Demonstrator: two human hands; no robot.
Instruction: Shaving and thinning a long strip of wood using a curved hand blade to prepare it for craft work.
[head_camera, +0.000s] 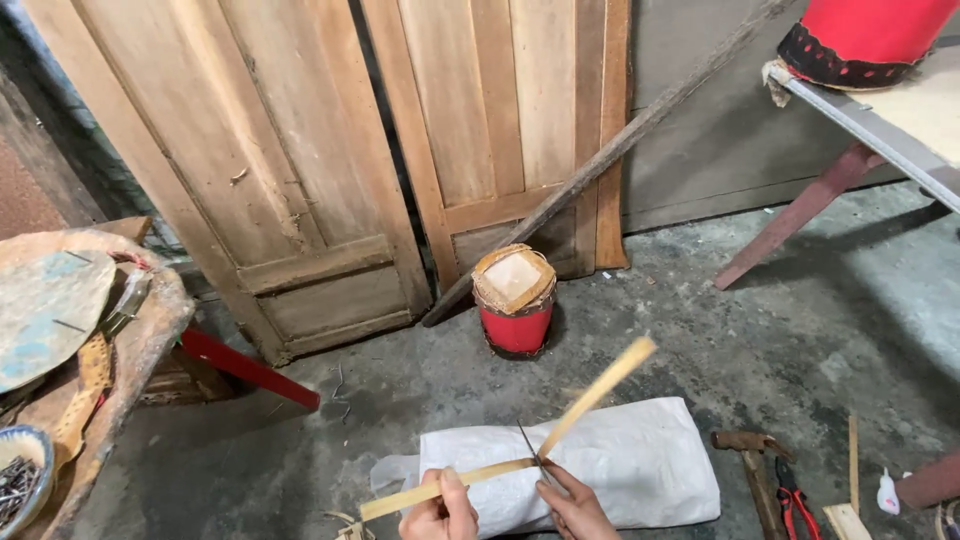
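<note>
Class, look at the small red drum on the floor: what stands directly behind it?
Behind the small red drum lean two wooden door panels and a slanted pole. The panel's lowest part directly behind it is covered.

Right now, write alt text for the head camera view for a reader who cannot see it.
Two bare hands, left hand and right hand, hold a thin bamboo strip bent into a shallow V over a white woven sack on a concrete floor. Behind stand a small red drum and wooden doors; a hammer and red-handled pliers lie at right.
</note>
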